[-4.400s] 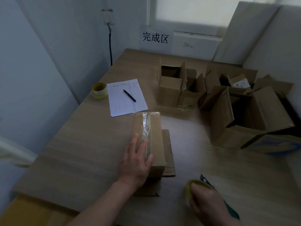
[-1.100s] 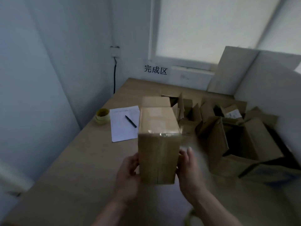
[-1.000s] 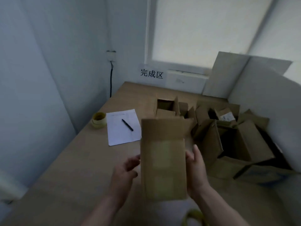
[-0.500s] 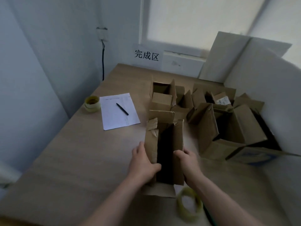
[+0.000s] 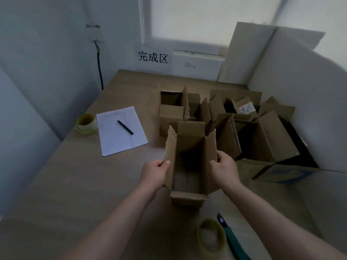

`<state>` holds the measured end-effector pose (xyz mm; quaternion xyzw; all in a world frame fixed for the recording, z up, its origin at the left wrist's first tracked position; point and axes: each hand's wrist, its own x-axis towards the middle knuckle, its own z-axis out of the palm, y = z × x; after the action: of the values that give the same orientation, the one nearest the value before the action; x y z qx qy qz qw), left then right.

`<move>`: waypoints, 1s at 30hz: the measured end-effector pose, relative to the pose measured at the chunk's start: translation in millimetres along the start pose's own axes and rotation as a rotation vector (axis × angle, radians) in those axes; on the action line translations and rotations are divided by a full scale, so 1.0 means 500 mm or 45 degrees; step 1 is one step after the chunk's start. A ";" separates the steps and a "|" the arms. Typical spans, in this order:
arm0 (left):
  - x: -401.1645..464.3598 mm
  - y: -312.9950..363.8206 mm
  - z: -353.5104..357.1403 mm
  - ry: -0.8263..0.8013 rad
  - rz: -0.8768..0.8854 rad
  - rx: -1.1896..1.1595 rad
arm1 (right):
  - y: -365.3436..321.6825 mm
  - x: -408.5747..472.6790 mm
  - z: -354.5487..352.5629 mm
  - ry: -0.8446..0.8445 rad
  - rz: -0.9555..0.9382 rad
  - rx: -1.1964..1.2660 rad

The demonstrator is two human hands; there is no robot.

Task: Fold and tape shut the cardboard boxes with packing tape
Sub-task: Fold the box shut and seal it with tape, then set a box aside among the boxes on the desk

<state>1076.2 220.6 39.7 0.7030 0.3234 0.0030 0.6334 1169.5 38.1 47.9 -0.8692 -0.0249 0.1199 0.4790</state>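
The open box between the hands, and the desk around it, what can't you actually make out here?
- Head view: the open box is dark inside; whether it holds anything cannot be told.
- Print on the paper sheet is too small to read.
- The green-handled tool is cut off by the bottom edge.
- Left hand and right hand: some fingers are hidden behind the side flaps.

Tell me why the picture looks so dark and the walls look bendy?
Head view: light comes only from the window behind, so the table and hands stay dim; the box inside is shadowed. The wide lens curves the right panel. The near tape roll looks soft.
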 end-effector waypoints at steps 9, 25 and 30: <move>0.117 0.095 0.128 -0.103 0.027 0.097 | -0.030 0.133 -0.073 0.042 -0.176 -0.453; 0.142 0.106 0.171 0.002 0.285 0.299 | -0.056 0.142 -0.094 0.092 -0.465 -0.858; 0.073 0.074 0.103 0.082 0.401 0.435 | -0.078 0.052 -0.071 0.112 -0.572 -0.857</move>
<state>1143.0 192.1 47.9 0.8414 0.2255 0.0696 0.4861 1205.8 33.9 94.1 -0.9547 -0.2316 -0.0399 0.1826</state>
